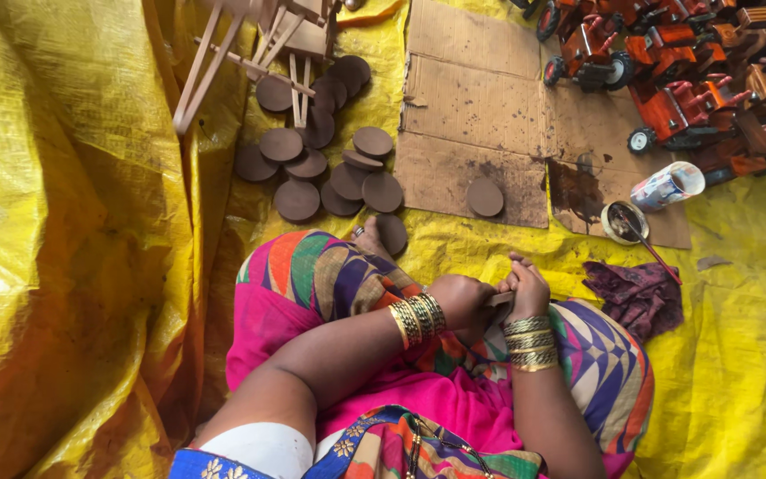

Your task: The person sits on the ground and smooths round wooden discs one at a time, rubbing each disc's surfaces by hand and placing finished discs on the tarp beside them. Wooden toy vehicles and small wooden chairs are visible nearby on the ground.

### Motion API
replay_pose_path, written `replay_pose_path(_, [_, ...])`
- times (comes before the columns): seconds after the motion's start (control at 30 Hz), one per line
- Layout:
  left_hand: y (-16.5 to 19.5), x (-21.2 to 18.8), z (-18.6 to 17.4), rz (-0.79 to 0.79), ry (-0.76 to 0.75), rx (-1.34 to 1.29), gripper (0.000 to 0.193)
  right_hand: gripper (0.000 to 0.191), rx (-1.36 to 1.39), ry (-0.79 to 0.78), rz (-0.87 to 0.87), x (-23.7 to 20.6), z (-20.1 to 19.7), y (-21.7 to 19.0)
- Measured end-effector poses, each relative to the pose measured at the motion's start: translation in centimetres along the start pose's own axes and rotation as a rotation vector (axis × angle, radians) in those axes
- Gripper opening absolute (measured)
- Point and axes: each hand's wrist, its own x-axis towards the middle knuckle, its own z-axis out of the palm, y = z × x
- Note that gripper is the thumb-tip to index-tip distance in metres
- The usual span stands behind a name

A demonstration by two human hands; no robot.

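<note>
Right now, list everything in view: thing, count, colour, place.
tarp: one, yellow, covering the floor
cardboard sheet: one, brown, stained, top centre
discs: over a dozen, dark brown, mostly left of the cardboard, one on it
wooden frame: one, pale, top left
toy tractors: several, orange-red, top right
can: one, patterned, lying sideways
small bowl: one, with a stick in it
rag: one, purple
left hand: bangles, fist closed
right hand: bangles, beside it, pinching something small

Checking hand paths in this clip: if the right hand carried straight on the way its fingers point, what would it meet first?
The right hand points up the picture, away from the body. Past bare yellow sheet, it would probably first meet the flattened cardboard edge, near the lone brown disc; depth is unclear.
</note>
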Motion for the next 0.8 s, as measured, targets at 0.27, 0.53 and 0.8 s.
replay_pose_path(0.27, [-0.4,0.0,0.2,-0.021,0.056,-0.004,0.025,0.016,-0.335,0.086,-0.481,-2.4,3.1,-0.1])
replay_pose_path(0.53, [0.4,-0.3,-1.8,0.123,0.171,-0.258,0.033,0.018,0.302,-0.235,0.391,3.1,-2.5,0.9])
replay_pose_path(0.8, [-1.0,0.9,0.8,-0.07,-0.03,-0.041,0.027,0.014,-0.625,0.126,-0.921,-3.6,4.3,0.1])
